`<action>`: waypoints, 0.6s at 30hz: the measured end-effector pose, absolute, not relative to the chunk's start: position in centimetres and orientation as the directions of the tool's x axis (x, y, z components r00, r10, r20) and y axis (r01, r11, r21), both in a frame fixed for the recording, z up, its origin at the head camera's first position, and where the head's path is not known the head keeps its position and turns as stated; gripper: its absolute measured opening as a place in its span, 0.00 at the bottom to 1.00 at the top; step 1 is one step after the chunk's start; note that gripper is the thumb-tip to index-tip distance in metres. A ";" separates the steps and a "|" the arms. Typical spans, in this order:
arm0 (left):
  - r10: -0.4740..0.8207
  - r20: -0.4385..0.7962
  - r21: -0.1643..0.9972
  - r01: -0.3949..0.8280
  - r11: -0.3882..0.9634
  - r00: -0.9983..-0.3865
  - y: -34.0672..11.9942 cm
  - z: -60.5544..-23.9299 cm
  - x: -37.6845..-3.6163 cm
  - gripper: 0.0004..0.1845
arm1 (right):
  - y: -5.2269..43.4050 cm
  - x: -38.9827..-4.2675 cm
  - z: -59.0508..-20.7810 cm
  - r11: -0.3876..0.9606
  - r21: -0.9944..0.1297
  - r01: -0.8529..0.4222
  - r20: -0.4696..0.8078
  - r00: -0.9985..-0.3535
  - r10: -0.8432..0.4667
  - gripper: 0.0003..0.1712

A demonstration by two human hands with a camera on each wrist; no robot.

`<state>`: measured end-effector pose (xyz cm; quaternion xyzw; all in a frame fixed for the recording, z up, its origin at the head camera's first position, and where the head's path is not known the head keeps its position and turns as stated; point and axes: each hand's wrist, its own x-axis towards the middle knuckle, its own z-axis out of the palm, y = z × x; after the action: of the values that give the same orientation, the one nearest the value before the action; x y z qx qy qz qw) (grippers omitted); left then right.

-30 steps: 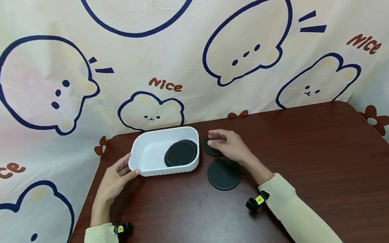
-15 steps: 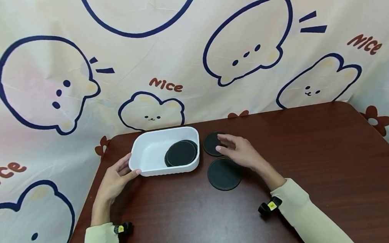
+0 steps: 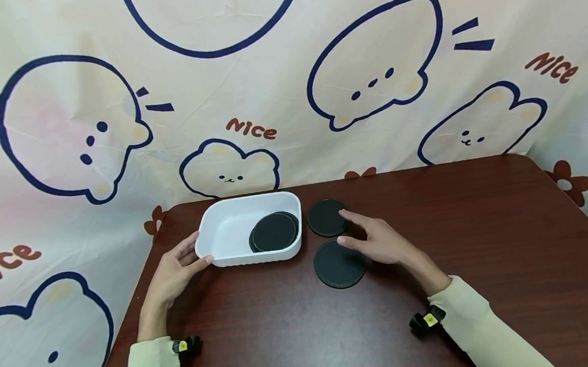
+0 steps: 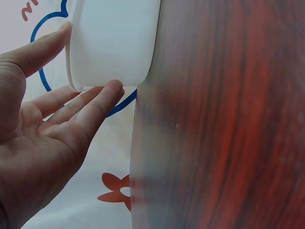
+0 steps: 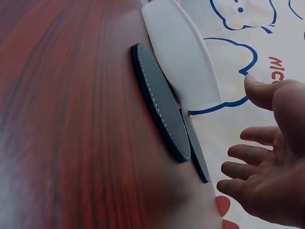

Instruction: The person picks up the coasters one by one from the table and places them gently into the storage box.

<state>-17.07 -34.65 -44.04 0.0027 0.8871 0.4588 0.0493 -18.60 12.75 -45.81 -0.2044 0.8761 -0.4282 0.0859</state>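
Observation:
A white tray (image 3: 224, 230) with raised sides stands toward the back left of the table, with black round coasters (image 3: 275, 232) overlapping at its right end. At its left end my left hand (image 3: 176, 272) touches the wall with fairly straight fingers, the thumb at the near corner. In the left wrist view the fingertips (image 4: 113, 86) meet the tray's end wall. Two more black coasters lie right of the tray, a far one (image 3: 324, 218) and a near one (image 3: 339, 264) with stitched edges. My right hand (image 3: 383, 243) hovers above their right side, fingers extended, holding nothing.
The brown wood-grain table (image 3: 286, 335) has its back edge just behind the tray. A printed cloth (image 3: 286, 91) with cartoon bears hangs behind and along the sides. Each wrist carries a small black camera, one (image 3: 425, 320) on the right sleeve.
My right hand has drawn back to the right and toward me, uncovering the far coaster. The left hand, the tray and the coasters stay in place.

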 end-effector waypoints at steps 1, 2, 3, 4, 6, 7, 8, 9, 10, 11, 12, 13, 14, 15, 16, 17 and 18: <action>0.049 -0.085 0.814 -0.041 0.580 -0.995 -34.6 -44.0 -17.1 0.46 | 12.9 -18.5 -45.8 0.556 -0.778 -0.292 0.023 -0.898 -0.440 0.44; 0.048 -0.085 0.814 -0.042 0.580 -0.995 -34.6 -44.0 -17.1 0.46 | 13.1 -18.4 -45.9 0.561 -0.771 -0.300 0.022 -0.894 -0.448 0.45; 0.047 -0.086 0.814 -0.043 0.580 -0.995 -34.6 -44.0 -17.0 0.46 | 13.2 -18.3 -45.9 0.569 -0.764 -0.305 0.017 -0.890 -0.455 0.46; 0.046 -0.088 0.813 -0.045 0.580 -0.995 -34.6 -43.9 -17.0 0.46 | 13.4 -18.1 -45.9 0.576 -0.756 -0.311 0.012 -0.887 -0.462 0.47; 0.044 -0.090 0.813 -0.048 0.580 -0.995 -34.6 -43.9 -17.0 0.46 | 13.6 -17.9 -46.0 0.592 -0.742 -0.314 -0.004 -0.881 -0.474 0.48; 0.042 -0.091 0.813 -0.050 0.580 -0.995 -34.6 -43.9 -17.0 0.46 | 13.7 -17.8 -46.0 0.598 -0.737 -0.316 -0.012 -0.878 -0.479 0.49; 0.041 -0.091 0.813 -0.051 0.581 -0.995 -34.6 -43.9 -17.0 0.46 | 13.8 -17.7 -46.1 0.603 -0.732 -0.318 -0.019 -0.874 -0.485 0.50; 0.041 -0.092 0.813 -0.051 0.580 -0.995 -34.6 -43.9 -17.0 0.46 | 13.8 -17.6 -46.1 0.608 -0.727 -0.320 -0.024 -0.872 -0.488 0.50; 0.042 -0.093 0.813 -0.051 0.580 -0.995 -34.6 -43.9 -17.0 0.46 | 13.9 -17.5 -46.2 0.612 -0.719 -0.329 -0.024 -0.869 -0.495 0.50; 0.043 -0.092 0.814 -0.050 0.579 -0.995 -34.6 -43.9 -17.0 0.46 | 13.9 -17.4 -46.3 0.616 -0.715 -0.330 -0.028 -0.867 -0.497 0.50; 0.044 -0.091 0.815 -0.049 0.577 -0.995 -34.6 -43.9 -17.0 0.46 | 13.9 -17.2 -46.3 0.620 -0.709 -0.337 -0.026 -0.865 -0.501 0.50; 0.045 -0.091 0.817 -0.049 0.575 -0.995 -34.6 -43.9 -17.0 0.46 | 13.9 -17.1 -46.4 0.621 -0.704 -0.344 -0.023 -0.863 -0.505 0.49; 0.046 -0.091 0.819 -0.048 0.572 -0.995 -34.7 -43.9 -17.0 0.46 | 13.9 -17.0 -46.5 0.623 -0.698 -0.353 -0.019 -0.861 -0.509 0.49; 0.047 -0.091 0.820 -0.048 0.570 -0.995 -34.7 -43.9 -16.9 0.46 | 13.8 -16.9 -46.5 0.625 -0.694 -0.359 -0.017 -0.859 -0.512 0.48; 0.048 -0.090 0.821 -0.047 0.569 -0.995 -34.7 -43.9 -16.9 0.47 | 13.8 -16.9 -46.5 0.628 -0.687 -0.367 -0.014 -0.856 -0.516 0.48; 0.049 -0.089 0.822 -0.046 0.568 -0.995 -34.7 -44.0 -16.9 0.47 | 13.7 -16.8 -46.6 0.630 -0.685 -0.366 -0.017 -0.856 -0.516 0.48; 0.049 -0.089 0.822 -0.045 0.567 -0.995 -34.7 -44.0 -16.9 0.47 | 13.7 -16.8 -46.6 0.633 -0.680 -0.370 -0.018 -0.855 -0.519 0.47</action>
<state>-16.95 -34.71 -43.96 0.0012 0.8837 0.4652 0.0508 -16.78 13.67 -46.61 -0.2477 0.8972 -0.3498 0.1065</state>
